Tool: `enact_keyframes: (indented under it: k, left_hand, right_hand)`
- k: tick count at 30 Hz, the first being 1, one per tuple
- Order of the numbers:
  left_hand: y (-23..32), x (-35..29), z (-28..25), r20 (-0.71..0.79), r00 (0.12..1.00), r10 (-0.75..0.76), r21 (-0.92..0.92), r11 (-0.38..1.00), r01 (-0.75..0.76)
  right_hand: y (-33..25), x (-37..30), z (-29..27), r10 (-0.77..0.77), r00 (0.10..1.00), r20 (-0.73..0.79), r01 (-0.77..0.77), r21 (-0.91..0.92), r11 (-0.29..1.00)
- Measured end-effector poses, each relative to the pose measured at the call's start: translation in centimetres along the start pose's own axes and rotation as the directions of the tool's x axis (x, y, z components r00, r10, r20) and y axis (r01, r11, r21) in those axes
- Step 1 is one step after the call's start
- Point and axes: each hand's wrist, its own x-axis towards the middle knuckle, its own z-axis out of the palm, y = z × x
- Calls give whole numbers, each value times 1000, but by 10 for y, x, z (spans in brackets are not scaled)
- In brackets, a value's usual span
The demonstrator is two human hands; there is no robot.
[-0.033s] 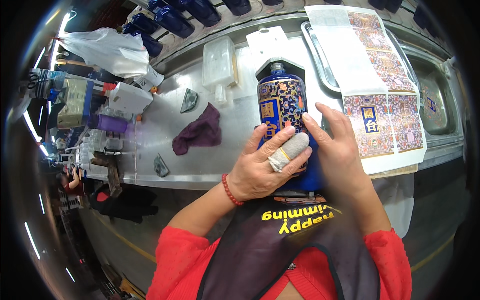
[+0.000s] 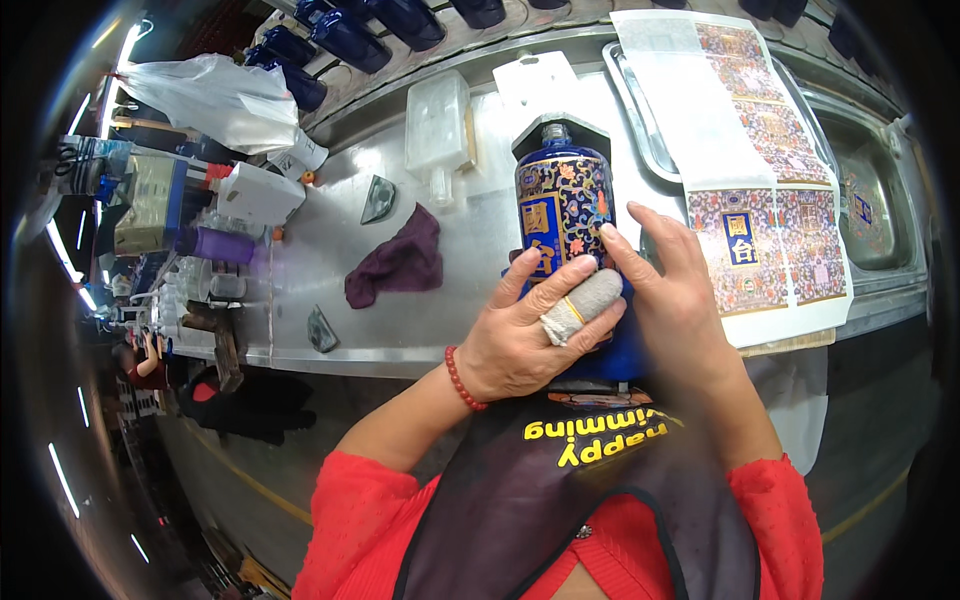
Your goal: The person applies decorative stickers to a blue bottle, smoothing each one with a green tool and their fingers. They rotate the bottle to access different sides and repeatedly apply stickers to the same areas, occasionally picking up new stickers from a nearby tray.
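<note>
A dark blue glass bottle (image 2: 562,205) with a flowered gold, red and blue decal lies with its neck away from me. Spread across its lower part is my left hand (image 2: 520,340), fingers flat on the decal. A grey-white cloth sleeve (image 2: 583,303), tied with a yellow band, covers one of its fingers. My right hand (image 2: 685,300) has its fingers stretched out, the thumb tip touching the bottle's right side. Its far fingers are partly hidden. Behind the bottle's neck shows a pale angular block (image 2: 590,133).
Printed decal sheets (image 2: 740,240) lie on the right over a metal tray (image 2: 640,115), beside a sink (image 2: 870,190). Leftward are a purple cloth (image 2: 400,262), two dark green scraper pieces (image 2: 378,200) and a clear square bottle (image 2: 437,125). Several blue bottles (image 2: 400,25) line the back.
</note>
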Motion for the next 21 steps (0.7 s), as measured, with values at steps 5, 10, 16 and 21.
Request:
enact_keyframes:
  k: [5, 10, 16, 21]
  left_hand:
    - [5, -2, 1, -3, 995, 103, -55, 993, -103]
    - [11, -4, 5, -57, 984, 172, -177, 968, -179]
    - [10, -23, 6, -191, 951, -243, -304, 936, 178]
    - [5, -26, 13, -229, 942, -244, -77, 970, 232]
  right_hand:
    - [4, 2, 0, 5, 1000, -30, -7, -77, 997]
    - [-6, -4, 2, -62, 996, 71, 66, -68, 995]
    - [12, -17, 0, 19, 1000, -21, -20, -49, 999]
    - [2, 10, -13, 200, 970, -139, -148, 318, 936]
